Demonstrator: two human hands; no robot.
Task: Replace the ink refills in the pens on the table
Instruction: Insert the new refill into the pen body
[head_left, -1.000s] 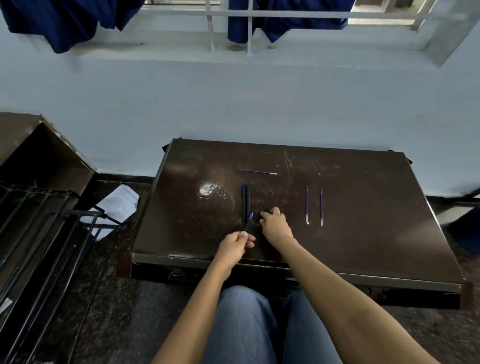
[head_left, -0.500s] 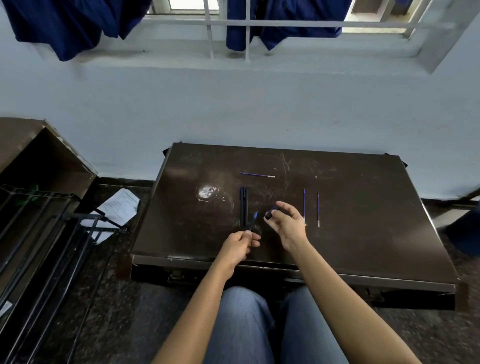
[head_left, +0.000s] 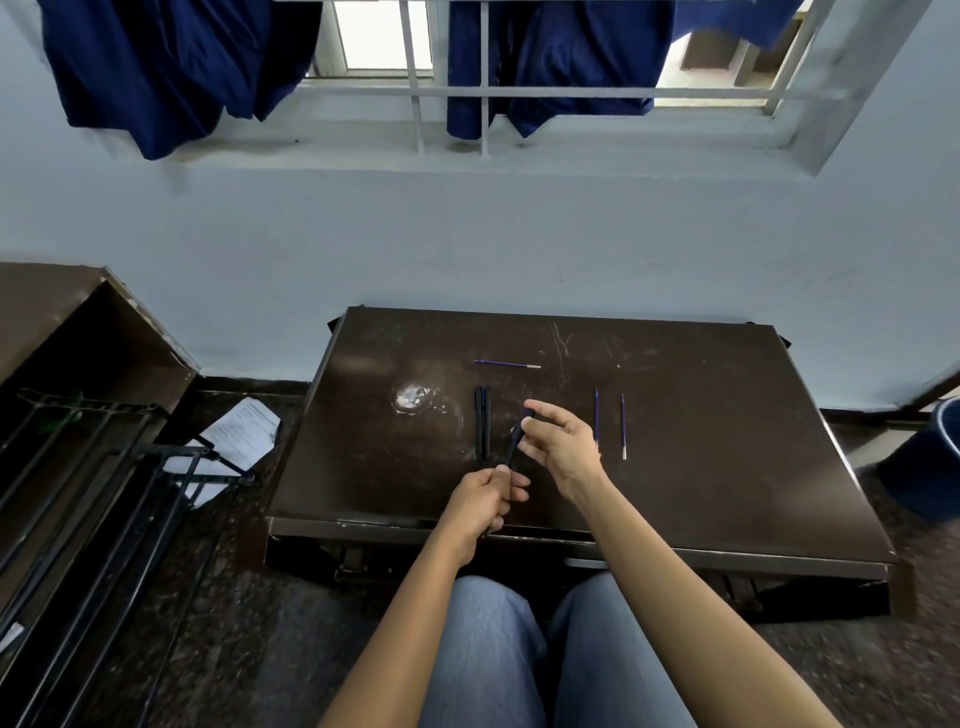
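Observation:
My left hand (head_left: 485, 496) grips the lower end of a dark pen (head_left: 511, 449), which slants up to the right above the table. My right hand (head_left: 563, 444) pinches a small dark blue cap or tip piece (head_left: 525, 415) at the pen's upper end. Two black pens (head_left: 482, 421) lie side by side on the dark table (head_left: 701, 467), left of my hands. Two thin blue refills (head_left: 610, 423) lie parallel to the right of my right hand. A third refill (head_left: 508, 364) lies crosswise farther back.
A shiny scuffed patch (head_left: 413, 397) marks the table's left half. A metal rack (head_left: 104, 467) and papers (head_left: 236, 436) sit on the floor at left, a blue bucket (head_left: 930, 457) at right. The wall stands right behind the table.
My right hand lifted off the table with the small piece and brought it to the pen's upper end. The left hand tilted the pen up. The view tipped upward.

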